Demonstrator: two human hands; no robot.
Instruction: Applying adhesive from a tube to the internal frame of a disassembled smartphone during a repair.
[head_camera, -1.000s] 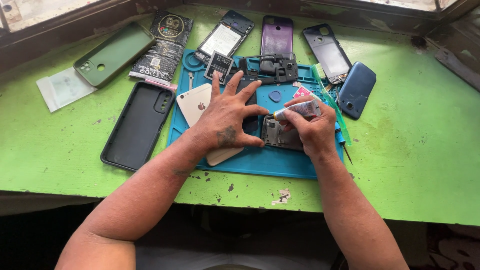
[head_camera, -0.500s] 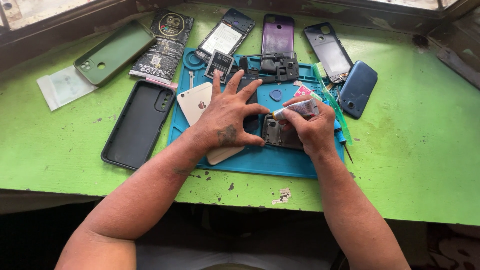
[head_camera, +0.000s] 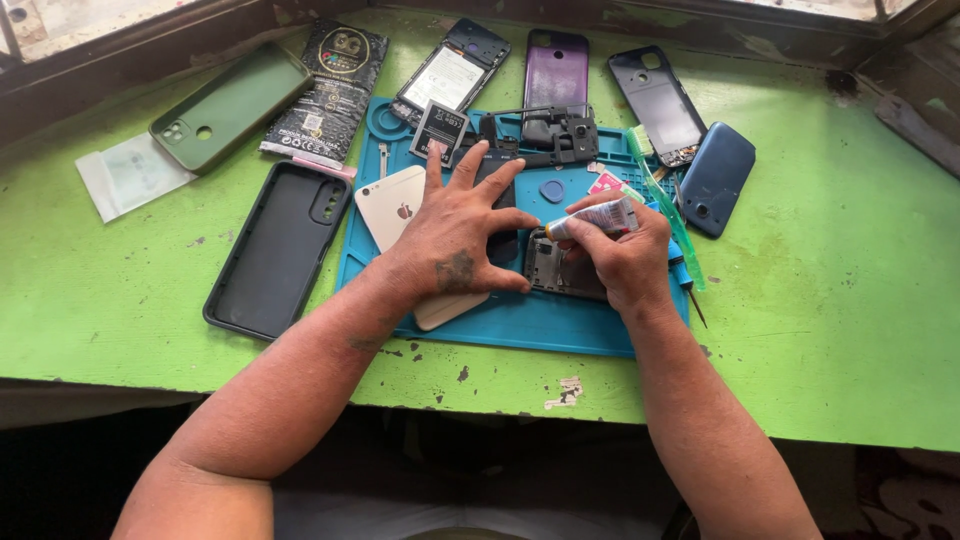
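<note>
1. Left hand (head_camera: 455, 240): fingers spread, pressed flat, steadying the opened phone (head_camera: 556, 270) on the blue mat (head_camera: 520, 320).
2. Right hand (head_camera: 622, 252): fingers closed around a small tube (head_camera: 598, 217), nozzle aimed at the phone's upper edge.
3. Opened phone: lies mid-mat, between both hands, back off, interior exposed.
4. Progress, as judged: application from the tube appears under way; the phone remains uncovered, so closing is left.
5. Surroundings: gold phone (head_camera: 392, 205) under the left hand; black case (head_camera: 275, 250), green case (head_camera: 225, 108), loose backs beyond, on the green table (head_camera: 840, 330).
</note>
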